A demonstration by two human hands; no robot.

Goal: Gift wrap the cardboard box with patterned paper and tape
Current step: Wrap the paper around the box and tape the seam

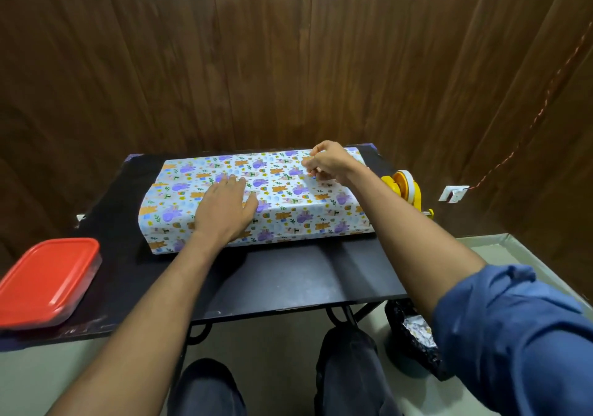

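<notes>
A long box covered in patterned paper, white with purple and orange animals, lies across the far half of the black table. My left hand presses flat on its top, left of centre, fingers straight. My right hand hovers over the top near the far right end, fingers curled and pinching something small; a clear strip of tape may hang from it, but I cannot make it out. A yellow tape dispenser with a white roll stands at the table's right edge, just past the box.
A red-lidded plastic container sits on the table's near left corner. A dark wood-panelled wall stands close behind. A black bag with foil lies on the floor at the right, beside my knees. A wall socket is low on the right.
</notes>
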